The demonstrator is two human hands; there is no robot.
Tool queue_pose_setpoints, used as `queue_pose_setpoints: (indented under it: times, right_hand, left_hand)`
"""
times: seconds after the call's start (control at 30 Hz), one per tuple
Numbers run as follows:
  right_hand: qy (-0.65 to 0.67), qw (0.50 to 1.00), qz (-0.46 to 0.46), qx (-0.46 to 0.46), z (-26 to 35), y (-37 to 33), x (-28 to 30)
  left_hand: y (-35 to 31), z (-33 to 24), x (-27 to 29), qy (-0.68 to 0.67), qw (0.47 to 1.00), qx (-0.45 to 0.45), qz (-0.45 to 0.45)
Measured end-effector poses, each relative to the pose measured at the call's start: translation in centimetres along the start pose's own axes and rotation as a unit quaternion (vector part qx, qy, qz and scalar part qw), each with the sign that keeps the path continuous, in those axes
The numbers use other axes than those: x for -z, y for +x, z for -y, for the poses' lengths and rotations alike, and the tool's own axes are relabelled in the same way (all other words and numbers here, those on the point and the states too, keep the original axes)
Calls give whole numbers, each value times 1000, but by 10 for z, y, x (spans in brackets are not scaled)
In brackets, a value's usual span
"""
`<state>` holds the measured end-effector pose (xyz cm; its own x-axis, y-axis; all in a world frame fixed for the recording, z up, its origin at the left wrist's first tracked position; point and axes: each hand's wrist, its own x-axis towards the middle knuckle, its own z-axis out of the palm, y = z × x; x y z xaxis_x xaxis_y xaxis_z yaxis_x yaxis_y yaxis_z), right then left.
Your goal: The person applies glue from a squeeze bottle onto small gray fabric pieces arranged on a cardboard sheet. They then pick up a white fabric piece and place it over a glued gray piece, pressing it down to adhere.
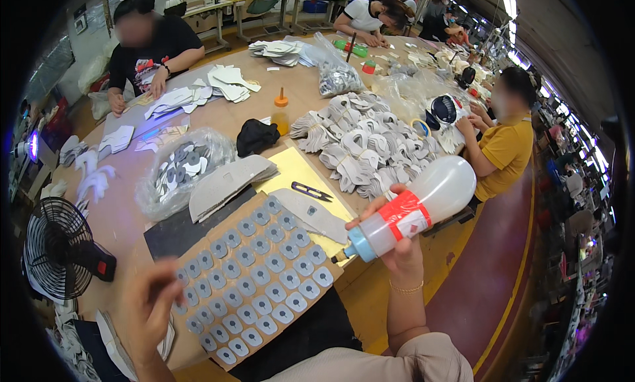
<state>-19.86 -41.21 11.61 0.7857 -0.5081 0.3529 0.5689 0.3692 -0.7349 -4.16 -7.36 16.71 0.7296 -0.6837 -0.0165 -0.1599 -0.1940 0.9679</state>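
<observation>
My right hand [405, 253] is wrapped round a translucent squeeze bottle [433, 190] with a red-and-white label and light blue cap. The bottle is tilted, its dark nozzle pointing down to the left near the corner of a brown board [210, 240]. Rows of small grey rounded pieces [246, 286] with dark centres lie on that board. At the board's left edge, my left hand [149, 306] is raised and slightly blurred, its fingers bent and apart, with nothing visible in them. Beyond the board, a grey cut piece [307, 213] bearing one small patch rests partly on yellow paper [291, 164].
Thread snips [311, 191] lie on the yellow paper. Stacked grey panels [228, 187], a bag of small pieces [182, 173], an orange-capped bottle [280, 114] and bundled grey pieces [367, 140] stand farther off. A black fan [59, 250] is at left. Several people work around the table.
</observation>
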Motion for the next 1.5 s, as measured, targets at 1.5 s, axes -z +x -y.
queue_pose_setpoints:
  times: [1.5]
  right_hand:
    - [-71,991,-42,-106,-48,0,-30]
  left_hand:
    - [-181,352,-90,-272,864,421,-57]
